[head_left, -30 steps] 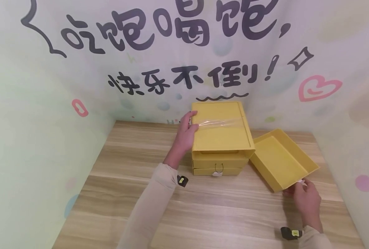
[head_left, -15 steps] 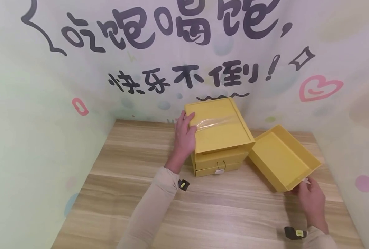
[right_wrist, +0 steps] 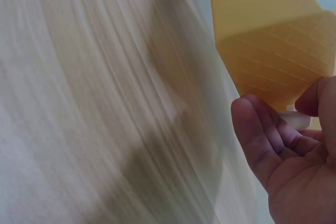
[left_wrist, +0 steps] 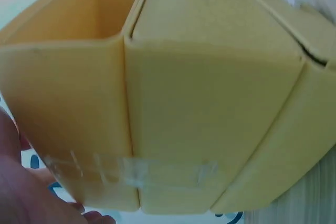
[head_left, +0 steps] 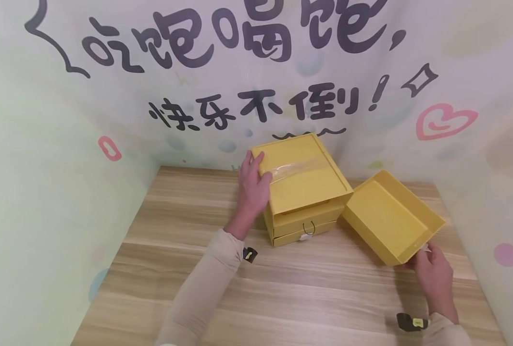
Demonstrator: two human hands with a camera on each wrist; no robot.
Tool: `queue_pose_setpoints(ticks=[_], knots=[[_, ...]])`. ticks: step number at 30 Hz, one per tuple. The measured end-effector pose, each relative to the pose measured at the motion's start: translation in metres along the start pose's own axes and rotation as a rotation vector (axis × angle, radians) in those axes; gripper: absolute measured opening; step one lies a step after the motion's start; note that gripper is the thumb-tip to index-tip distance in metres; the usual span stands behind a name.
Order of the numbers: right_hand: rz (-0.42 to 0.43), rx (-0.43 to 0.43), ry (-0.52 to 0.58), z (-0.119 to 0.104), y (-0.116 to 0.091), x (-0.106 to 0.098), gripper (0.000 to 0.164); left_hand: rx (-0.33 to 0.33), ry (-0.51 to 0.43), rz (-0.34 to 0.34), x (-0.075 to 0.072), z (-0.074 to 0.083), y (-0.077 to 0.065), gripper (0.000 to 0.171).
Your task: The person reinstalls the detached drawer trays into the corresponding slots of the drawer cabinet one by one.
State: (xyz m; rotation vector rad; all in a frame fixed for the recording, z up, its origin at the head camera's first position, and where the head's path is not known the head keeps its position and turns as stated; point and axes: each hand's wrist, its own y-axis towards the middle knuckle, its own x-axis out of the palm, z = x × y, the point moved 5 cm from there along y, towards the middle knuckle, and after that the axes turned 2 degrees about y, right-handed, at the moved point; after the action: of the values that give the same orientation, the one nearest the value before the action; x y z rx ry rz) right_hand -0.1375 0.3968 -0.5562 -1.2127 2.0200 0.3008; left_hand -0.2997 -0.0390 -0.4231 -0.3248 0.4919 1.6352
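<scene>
A yellow drawer cabinet [head_left: 301, 180] stands near the back wall, its top compartment open at the front. Clear tape [head_left: 293, 169] runs across its top and down its left side. My left hand [head_left: 254, 190] rests on the upper left edge, some fingers spread on the top and others against the side. To the right is a yellow drawer [head_left: 388, 216], its inside bare. The thumb and fingers of my right hand [head_left: 434, 274] pinch a small white pull [right_wrist: 296, 120] on the drawer's near end. Black bands with yellow labels show at both wrists.
Two lower drawers fill the rest of the cabinet; a thin looped handle [head_left: 309, 228] and a white tag [head_left: 306, 236] show on its front. The wood-grain table [head_left: 282, 298] meets a printed back wall [head_left: 221, 96] and pale side walls.
The cabinet has turned on the table, its front now facing further right and its back shifted left, with my left hand on it. The drawer and right hand have shifted slightly.
</scene>
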Motion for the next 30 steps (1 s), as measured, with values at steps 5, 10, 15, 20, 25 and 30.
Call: queue_pose_setpoints(ticks=[5,10,15,20,25,30], knots=[[0.023,0.003,-0.005,0.003,0.001,-0.004,0.059,0.056,-0.01,0.011,-0.005,0.003,0.017,0.06],[0.019,0.013,0.012,0.005,0.002,-0.007,0.06,0.065,-0.016,-0.01,-0.007,-0.001,0.037,0.061],[0.006,-0.008,0.019,0.003,0.004,-0.012,0.061,0.014,-0.061,-0.029,-0.008,-0.016,0.049,0.059],[0.015,-0.021,0.014,0.004,0.005,-0.016,0.06,0.004,-0.122,-0.05,-0.009,-0.023,0.056,0.056],[-0.015,-0.036,0.038,-0.003,0.004,-0.027,0.06,-0.008,-0.191,-0.094,-0.008,-0.025,0.063,0.055],[-0.038,-0.042,0.095,-0.015,0.003,-0.044,0.059,-0.034,-0.191,-0.102,-0.004,-0.027,0.066,0.051]])
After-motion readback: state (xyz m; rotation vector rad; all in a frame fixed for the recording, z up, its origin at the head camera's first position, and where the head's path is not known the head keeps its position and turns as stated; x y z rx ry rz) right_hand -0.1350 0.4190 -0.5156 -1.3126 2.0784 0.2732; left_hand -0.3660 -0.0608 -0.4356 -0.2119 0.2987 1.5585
